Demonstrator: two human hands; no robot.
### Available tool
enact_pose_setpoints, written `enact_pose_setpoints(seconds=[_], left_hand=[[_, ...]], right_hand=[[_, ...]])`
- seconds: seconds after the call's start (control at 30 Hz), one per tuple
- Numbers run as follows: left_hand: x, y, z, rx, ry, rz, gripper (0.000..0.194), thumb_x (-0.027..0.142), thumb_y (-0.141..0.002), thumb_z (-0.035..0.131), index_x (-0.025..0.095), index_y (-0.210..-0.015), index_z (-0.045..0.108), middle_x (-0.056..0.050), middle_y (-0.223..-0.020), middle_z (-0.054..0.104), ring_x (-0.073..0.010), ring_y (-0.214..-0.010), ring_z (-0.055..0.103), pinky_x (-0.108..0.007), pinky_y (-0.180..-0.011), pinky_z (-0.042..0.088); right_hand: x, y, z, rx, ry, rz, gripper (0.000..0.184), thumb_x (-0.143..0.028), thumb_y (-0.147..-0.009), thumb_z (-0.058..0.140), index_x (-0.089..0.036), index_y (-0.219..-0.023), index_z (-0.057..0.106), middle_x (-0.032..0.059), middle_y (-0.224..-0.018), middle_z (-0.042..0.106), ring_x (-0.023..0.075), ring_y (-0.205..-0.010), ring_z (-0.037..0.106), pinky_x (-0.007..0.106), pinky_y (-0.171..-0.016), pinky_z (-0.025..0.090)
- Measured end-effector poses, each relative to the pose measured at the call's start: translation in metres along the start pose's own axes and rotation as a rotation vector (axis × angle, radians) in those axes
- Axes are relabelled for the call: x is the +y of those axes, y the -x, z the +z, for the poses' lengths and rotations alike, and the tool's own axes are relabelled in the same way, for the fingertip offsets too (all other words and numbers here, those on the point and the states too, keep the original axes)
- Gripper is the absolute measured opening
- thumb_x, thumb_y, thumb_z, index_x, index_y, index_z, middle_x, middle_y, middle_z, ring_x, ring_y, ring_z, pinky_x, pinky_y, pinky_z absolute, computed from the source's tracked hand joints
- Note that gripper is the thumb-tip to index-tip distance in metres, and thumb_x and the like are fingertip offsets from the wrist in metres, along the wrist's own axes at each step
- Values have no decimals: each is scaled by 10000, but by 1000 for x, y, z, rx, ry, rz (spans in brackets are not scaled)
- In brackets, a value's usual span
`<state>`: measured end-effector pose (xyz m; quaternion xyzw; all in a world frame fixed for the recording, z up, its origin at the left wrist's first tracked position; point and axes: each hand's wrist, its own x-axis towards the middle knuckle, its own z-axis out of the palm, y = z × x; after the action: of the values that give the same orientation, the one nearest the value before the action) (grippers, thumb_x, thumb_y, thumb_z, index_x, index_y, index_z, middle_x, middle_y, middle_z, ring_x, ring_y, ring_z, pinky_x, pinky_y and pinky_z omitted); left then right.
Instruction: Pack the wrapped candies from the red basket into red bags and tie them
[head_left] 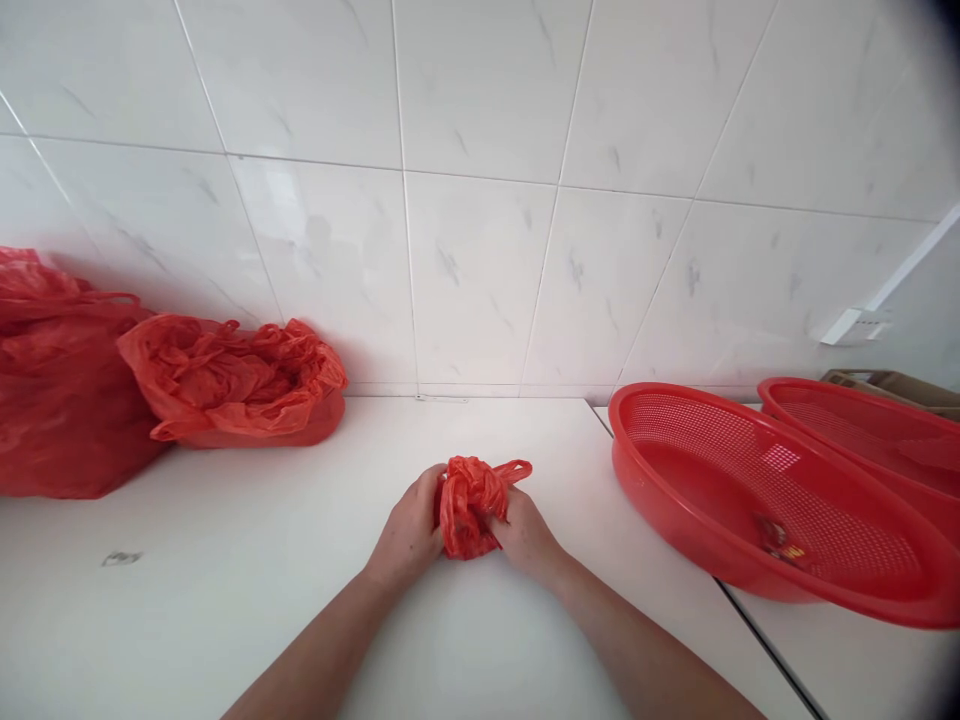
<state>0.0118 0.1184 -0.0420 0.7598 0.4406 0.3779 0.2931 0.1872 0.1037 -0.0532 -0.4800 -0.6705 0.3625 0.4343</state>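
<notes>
A crumpled red plastic bag (pixel 471 505) is gathered between my two hands, low over the middle of the white table. My left hand (pixel 411 525) is closed around its left side, with the fingers mostly behind the plastic. On the right side my right hand (pixel 525 535) grips it, fingertips tucked into the folds. One loop of the bag, like a handle, sticks out above my right hand. Whether anything is inside the bag is hidden by the folds.
At the left stand a large red plastic bag (pixel 75 390) and an open red bag (pixel 247 425) stuffed with crumpled plastic. To the right, a red perforated basket (pixel 675 500) holds a few small items. Behind it are a second red basket (pixel 862 420) and a cardboard box (pixel 892 385). A tiled wall (pixel 480 270) closes the back.
</notes>
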Motion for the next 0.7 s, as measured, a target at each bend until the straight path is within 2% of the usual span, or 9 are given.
enact_pose_setpoints(seconds=[0.07, 0.13, 0.23, 0.3, 0.37, 0.53, 0.63, 0.7], left_hand=[[-6, 1, 0, 55, 25, 48, 652, 348, -766, 615, 249, -1348, 336, -120, -1243, 500, -282, -1077, 528, -423, -871, 446], [-12, 2, 0, 101, 27, 136, 767, 383, -756, 632, 256, -1407, 248, -138, -1336, 407, -316, -1183, 448, -455, -950, 399], [-15, 3, 1, 135, 39, 275, 711, 462, -819, 530, 268, -1426, 214, -128, -1388, 318, -327, -1272, 329, -483, -1025, 320], [-13, 3, 1, 153, 48, 337, 667, 512, -850, 450, 271, -1425, 213, -124, -1388, 297, -315, -1282, 308, -490, -1041, 297], [-8, 4, 1, 160, 66, 346, 622, 532, -865, 405, 274, -1411, 256, -121, -1375, 304, -301, -1266, 330, -477, -1038, 310], [-2, 4, 1, 207, 95, 265, 434, 444, -908, 345, 261, -1269, 502, -99, -1284, 393, -265, -1163, 427, -421, -984, 383], [-3, 5, 0, 262, 87, 235, 396, 405, -898, 388, 259, -1227, 555, -90, -1151, 471, -247, -1075, 470, -409, -934, 415], [-3, 5, -1, 278, 90, 199, 373, 374, -876, 445, 278, -1212, 574, -73, -1036, 511, -226, -972, 509, -388, -870, 448]], right_hand=[[-2, 0, -1, 4, -72, 17, 138, -265, -835, 490, -227, -893, 610, 28, -915, 637, 198, -835, 593, 329, -717, 461], [-6, 0, -3, -9, -134, 13, 189, -266, -835, 501, -240, -985, 613, 29, -983, 646, 205, -891, 597, 343, -763, 463], [-11, 1, -4, -38, -202, 17, 245, -248, -837, 491, -253, -1059, 594, 22, -985, 658, 204, -889, 607, 347, -761, 468], [-12, 2, -5, -45, -217, 40, 241, -235, -828, 494, -251, -1048, 593, 22, -969, 663, 209, -877, 612, 351, -749, 473], [-11, 2, -5, -41, -217, 69, 225, -238, -816, 511, -245, -1025, 595, 28, -961, 665, 218, -876, 613, 358, -746, 474], [-5, 1, -7, -55, -242, 71, 283, -246, -793, 552, -246, -1074, 582, 32, -968, 655, 219, -887, 601, 366, -764, 468], [-5, 0, -14, -176, -370, 78, 418, -220, -746, 606, -250, -1159, 549, 38, -1037, 640, 223, -943, 590, 379, -811, 466], [-6, -2, -20, -204, -527, 105, 448, -267, -769, 597, -264, -1211, 526, 43, -1138, 609, 226, -1031, 563, 394, -885, 442]])
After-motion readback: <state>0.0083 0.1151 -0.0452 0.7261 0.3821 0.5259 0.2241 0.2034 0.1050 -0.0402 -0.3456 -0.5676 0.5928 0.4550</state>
